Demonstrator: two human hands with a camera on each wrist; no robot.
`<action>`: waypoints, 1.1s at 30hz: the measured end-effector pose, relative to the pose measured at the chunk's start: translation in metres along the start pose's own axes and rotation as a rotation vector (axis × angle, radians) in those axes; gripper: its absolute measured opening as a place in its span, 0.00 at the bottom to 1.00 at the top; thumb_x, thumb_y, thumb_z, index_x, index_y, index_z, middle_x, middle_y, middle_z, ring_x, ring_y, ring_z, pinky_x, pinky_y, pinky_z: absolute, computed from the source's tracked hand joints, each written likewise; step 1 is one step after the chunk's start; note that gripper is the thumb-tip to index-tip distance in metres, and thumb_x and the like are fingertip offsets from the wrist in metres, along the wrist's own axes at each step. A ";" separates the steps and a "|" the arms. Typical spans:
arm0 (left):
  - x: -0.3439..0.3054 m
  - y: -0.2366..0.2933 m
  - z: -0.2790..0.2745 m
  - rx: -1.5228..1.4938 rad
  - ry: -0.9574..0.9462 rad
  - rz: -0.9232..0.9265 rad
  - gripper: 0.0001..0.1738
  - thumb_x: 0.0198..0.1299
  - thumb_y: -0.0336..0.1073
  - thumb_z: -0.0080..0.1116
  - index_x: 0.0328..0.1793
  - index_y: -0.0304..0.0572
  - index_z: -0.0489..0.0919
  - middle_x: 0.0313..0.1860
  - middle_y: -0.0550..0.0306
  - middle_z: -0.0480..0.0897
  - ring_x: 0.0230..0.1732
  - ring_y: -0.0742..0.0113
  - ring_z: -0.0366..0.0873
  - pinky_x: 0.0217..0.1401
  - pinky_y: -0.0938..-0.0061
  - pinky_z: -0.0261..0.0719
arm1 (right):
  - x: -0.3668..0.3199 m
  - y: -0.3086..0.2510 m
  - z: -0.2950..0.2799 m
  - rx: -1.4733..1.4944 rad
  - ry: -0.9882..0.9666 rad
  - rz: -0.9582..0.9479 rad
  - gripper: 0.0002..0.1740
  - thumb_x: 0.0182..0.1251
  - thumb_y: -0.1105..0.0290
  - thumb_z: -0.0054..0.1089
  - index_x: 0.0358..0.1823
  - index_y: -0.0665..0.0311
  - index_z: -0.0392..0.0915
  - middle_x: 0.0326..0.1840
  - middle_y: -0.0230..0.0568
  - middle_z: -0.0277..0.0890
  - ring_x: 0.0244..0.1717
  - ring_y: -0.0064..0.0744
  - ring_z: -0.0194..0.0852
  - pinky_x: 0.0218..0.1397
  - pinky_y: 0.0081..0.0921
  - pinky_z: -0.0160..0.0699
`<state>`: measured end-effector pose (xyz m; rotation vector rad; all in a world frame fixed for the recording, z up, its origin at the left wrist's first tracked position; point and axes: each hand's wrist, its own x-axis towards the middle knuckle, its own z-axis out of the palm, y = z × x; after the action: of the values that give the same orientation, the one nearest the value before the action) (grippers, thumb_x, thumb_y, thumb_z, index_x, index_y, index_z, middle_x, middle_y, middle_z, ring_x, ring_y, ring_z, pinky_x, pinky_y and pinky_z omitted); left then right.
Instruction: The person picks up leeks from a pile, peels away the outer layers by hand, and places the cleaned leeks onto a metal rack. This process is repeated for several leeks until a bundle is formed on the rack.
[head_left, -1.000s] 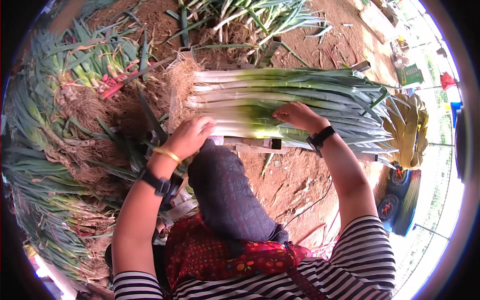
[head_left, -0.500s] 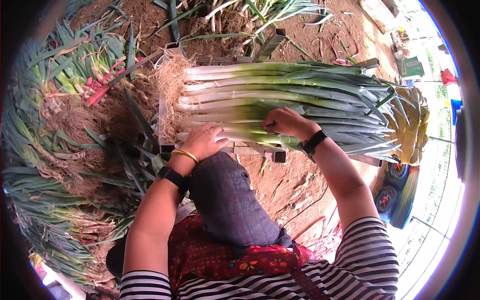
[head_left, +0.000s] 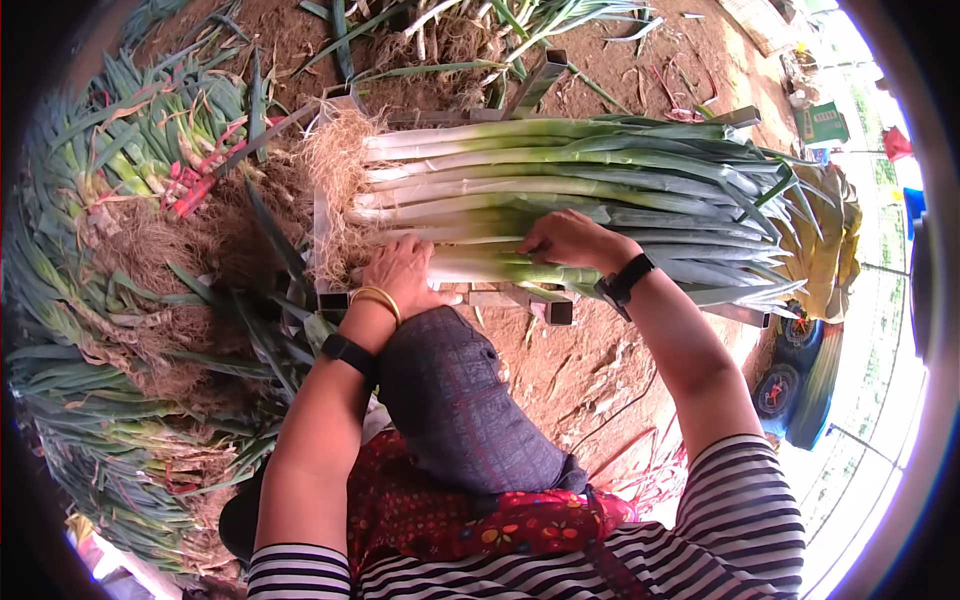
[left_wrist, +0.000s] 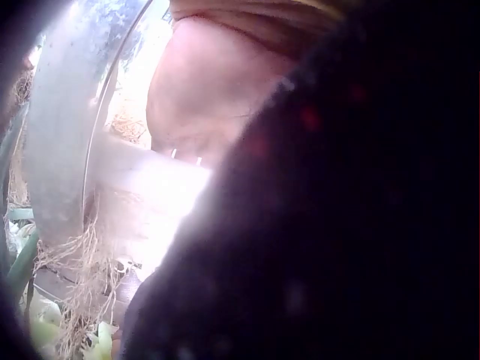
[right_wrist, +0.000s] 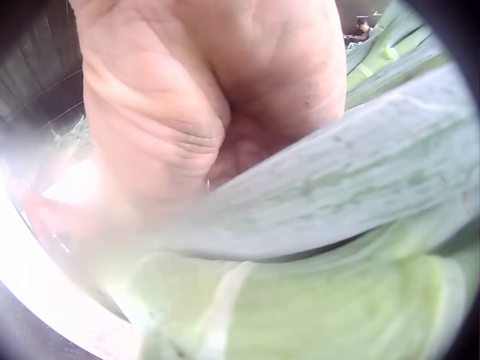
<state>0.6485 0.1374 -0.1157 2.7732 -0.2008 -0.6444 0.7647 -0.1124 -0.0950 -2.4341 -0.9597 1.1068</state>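
- Lying along a 9-to-3 o'clock line in the head view, the leeks (head_left: pixel 600 178) sit side by side on a metal frame (head_left: pixel 558 312), roots (head_left: pixel 335 170) at 9 o'clock and green tips at 3.
- Resting across the white shanks of the nearest leeks, at the 6 o'clock edge of the row, is the left hand (head_left: pixel 400 277); its fingers point to 12, lightly spread, its thumb standing off toward 3. The left wrist view hides the fingertips, so the head view alone shows this.
- The right hand (head_left: pixel 580 243) lies at 3 o'clock from the left, above where white turns green. Its fingers bend toward 9; a broad leaf (right_wrist: pixel 337 180) covers their ends in the right wrist view, so I cannot tell whether they pinch anything.
- Both hands share the same near-edge leeks: the left is nearer the roots, the right nearer the leaves, and the bulk of the row extends from them toward 12.
- Apart from the row, at 9 o'clock, a heap of rooted plants (head_left: pixel 130 165) lies beyond the root end.
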 end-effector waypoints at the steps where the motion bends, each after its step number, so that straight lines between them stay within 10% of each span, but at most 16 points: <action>1: 0.002 -0.003 0.006 -0.065 -0.027 -0.013 0.46 0.39 0.68 0.61 0.57 0.40 0.72 0.53 0.47 0.72 0.56 0.48 0.69 0.61 0.58 0.66 | 0.004 0.002 0.003 -0.015 -0.015 0.018 0.15 0.50 0.68 0.67 0.43 0.50 0.83 0.40 0.34 0.82 0.45 0.37 0.79 0.48 0.31 0.75; 17: 0.008 -0.008 0.008 -0.089 -0.094 0.038 0.45 0.39 0.66 0.62 0.57 0.39 0.74 0.51 0.43 0.77 0.52 0.48 0.75 0.56 0.59 0.73 | 0.040 -0.024 0.010 -0.064 0.017 -0.182 0.15 0.55 0.66 0.62 0.46 0.54 0.81 0.43 0.41 0.80 0.47 0.41 0.77 0.50 0.33 0.73; 33: -0.001 -0.014 0.009 -0.187 -0.060 0.059 0.44 0.41 0.63 0.63 0.58 0.38 0.72 0.56 0.44 0.72 0.59 0.52 0.69 0.63 0.64 0.67 | 0.030 -0.023 -0.002 -0.310 -0.247 0.059 0.22 0.61 0.55 0.57 0.54 0.56 0.73 0.45 0.46 0.78 0.50 0.50 0.74 0.52 0.43 0.70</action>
<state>0.6444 0.1482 -0.1274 2.5622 -0.2220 -0.6944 0.7708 -0.0751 -0.0986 -2.6228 -1.2225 1.3968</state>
